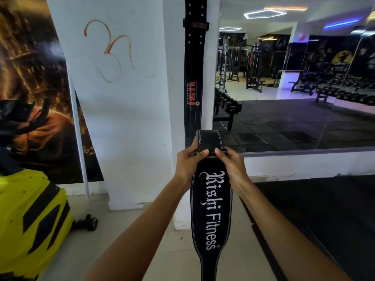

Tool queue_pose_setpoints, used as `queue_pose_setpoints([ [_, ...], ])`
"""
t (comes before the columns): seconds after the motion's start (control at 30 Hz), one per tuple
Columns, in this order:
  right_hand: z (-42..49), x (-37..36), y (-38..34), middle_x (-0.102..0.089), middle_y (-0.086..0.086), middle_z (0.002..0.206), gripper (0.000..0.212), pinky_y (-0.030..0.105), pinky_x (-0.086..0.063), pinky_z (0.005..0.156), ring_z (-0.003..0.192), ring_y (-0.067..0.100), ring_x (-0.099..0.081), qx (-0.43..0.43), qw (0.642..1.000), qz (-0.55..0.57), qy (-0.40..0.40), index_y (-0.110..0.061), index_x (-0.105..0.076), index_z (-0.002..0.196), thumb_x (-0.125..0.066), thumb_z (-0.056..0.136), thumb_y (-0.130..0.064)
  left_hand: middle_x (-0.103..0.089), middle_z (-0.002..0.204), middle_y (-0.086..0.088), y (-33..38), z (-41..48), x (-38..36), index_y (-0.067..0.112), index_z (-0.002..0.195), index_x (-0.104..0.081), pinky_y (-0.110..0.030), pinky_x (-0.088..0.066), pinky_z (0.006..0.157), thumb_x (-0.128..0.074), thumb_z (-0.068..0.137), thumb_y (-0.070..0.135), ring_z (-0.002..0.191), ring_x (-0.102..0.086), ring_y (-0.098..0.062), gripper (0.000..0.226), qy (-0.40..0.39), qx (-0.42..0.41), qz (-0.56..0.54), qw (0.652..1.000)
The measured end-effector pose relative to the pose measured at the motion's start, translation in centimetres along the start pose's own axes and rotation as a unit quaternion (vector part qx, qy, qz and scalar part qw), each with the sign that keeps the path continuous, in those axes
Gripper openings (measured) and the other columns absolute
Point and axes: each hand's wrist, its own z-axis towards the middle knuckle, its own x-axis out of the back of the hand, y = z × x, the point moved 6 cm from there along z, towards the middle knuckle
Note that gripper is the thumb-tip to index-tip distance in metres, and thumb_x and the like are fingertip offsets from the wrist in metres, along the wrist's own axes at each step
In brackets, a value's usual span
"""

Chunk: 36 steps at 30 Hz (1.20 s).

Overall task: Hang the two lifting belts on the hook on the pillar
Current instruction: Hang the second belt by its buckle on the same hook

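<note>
- Gym pillar [142,98] already carries one hanging belt [192,78].
- Left hand [187,165] and right hand [231,165] each pinch the second belt [211,209].
- Raise its folded top; hook unseen.

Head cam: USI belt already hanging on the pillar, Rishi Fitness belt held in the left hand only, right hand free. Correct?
Not quite. The head view shows both hands on the Rishi Fitness belt: the left hand and the right hand each pinch it near its folded upper end. The rest stands: the USI belt already hangs down the pillar.
</note>
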Motion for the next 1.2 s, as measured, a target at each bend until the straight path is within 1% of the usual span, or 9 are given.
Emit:
queue_pose_setpoints([
  [0.1,-0.2,0.6,-0.8,-0.070,0.005,0.090,0.014,0.026,-0.056,0.074,0.081,0.016,-0.069,0.052,0.998,-0.033,0.006,-0.010,-0.064,0.097,-0.063,0.084,-0.012,-0.073,0.082,-0.012,0.4,0.3,-0.4,-0.008,0.115,-0.061,-0.027,-0.057,0.060,-0.061,0.085,0.000,0.069,-0.070,-0.024,0.031,0.047,-0.011,-0.025,0.999],
  [0.27,-3.2,3.5,3.9,-0.073,0.000,0.082,0.012,0.021,-0.057,0.068,0.075,0.017,-0.070,0.028,0.997,-0.071,0.018,-0.011,-0.067,0.086,-0.066,0.079,-0.001,-0.058,0.128,-0.025,1.7,2.0,0.3,-0.003,0.116,-0.063,-0.041,-0.059,0.080,-0.065,0.081,0.001,0.105,-0.063,-0.040,0.035,0.065,-0.035,-0.085,0.994],
  [0.4,-4.4,3.6,5.0,-0.074,-0.004,0.072,0.010,0.023,-0.055,0.067,0.068,0.006,-0.071,-0.002,0.997,-0.082,0.003,-0.002,-0.069,0.087,-0.067,0.078,0.000,-0.072,0.092,-0.015,1.4,1.0,1.0,-0.001,0.099,-0.070,-0.039,-0.058,0.077,-0.064,0.082,-0.001,0.082,-0.068,-0.031,0.019,0.062,-0.026,-0.068,0.995],
  [0.57,-2.4,1.3,1.6,-0.073,-0.004,0.070,0.005,0.017,-0.054,0.059,0.063,0.006,-0.070,0.025,0.999,-0.024,0.011,-0.009,-0.065,0.085,-0.065,0.081,-0.006,-0.073,0.084,-0.011,1.7,0.5,0.7,-0.004,0.100,-0.068,-0.031,-0.058,0.066,-0.063,0.083,0.001,0.072,-0.071,-0.022,0.018,0.029,-0.045,-0.042,0.998],
  [0.67,-5.7,2.8,5.9,-0.074,0.007,0.086,0.025,0.025,-0.057,0.069,0.079,0.014,-0.073,-0.001,0.998,-0.058,0.013,-0.009,-0.066,0.093,-0.074,0.073,-0.022,-0.075,0.080,-0.008,1.2,0.2,0.9,-0.006,0.102,-0.067,-0.033,-0.058,0.066,-0.064,0.083,0.001,0.069,-0.070,-0.022,0.020,0.027,-0.036,-0.035,0.998],
  [0.77,-7.9,4.7,9.8,-0.074,0.011,0.097,0.058,0.043,-0.055,0.087,0.091,0.024,-0.071,-0.081,0.990,-0.112,-0.033,-0.004,-0.068,0.101,-0.080,0.058,-0.042,-0.062,0.124,-0.021,0.0,0.0,1.2,-0.002,0.119,-0.061,-0.044,-0.056,0.086,-0.064,0.082,0.002,0.103,-0.065,-0.035,0.037,0.020,-0.024,-0.040,0.999],
  [0.87,-5.4,3.9,8.1,-0.069,0.005,0.111,0.064,0.036,-0.050,0.091,0.098,0.018,-0.066,-0.127,0.984,-0.112,-0.047,-0.011,-0.060,0.119,-0.052,0.080,-0.060,-0.065,0.117,-0.019,-0.7,0.0,1.9,-0.001,0.110,-0.067,-0.040,-0.058,0.082,-0.063,0.082,-0.001,0.097,-0.066,-0.035,0.028,0.017,-0.022,-0.034,0.999],
  [0.97,-0.7,1.7,2.9,-0.065,0.001,0.106,0.054,0.027,-0.048,0.080,0.096,0.013,-0.062,-0.119,0.992,0.011,-0.029,-0.012,-0.055,0.123,-0.025,0.095,-0.049,-0.074,0.085,-0.013,-1.2,-0.9,2.1,-0.003,0.100,-0.068,-0.029,-0.058,0.064,-0.061,0.083,-0.003,0.073,-0.071,-0.026,0.019,-0.007,-0.011,-0.006,1.000],
  [1.2,1.5,-0.4,2.2,-0.066,0.007,0.091,0.032,0.024,-0.050,0.064,0.091,0.025,-0.062,-0.151,0.988,0.034,0.029,0.004,-0.059,0.116,-0.058,0.087,-0.011,-0.074,0.085,-0.016,-4.9,-3.0,2.2,-0.003,0.095,-0.070,-0.024,-0.056,0.061,-0.064,0.080,-0.004,0.071,-0.071,-0.022,0.017,-0.021,0.055,0.047,0.997],
])
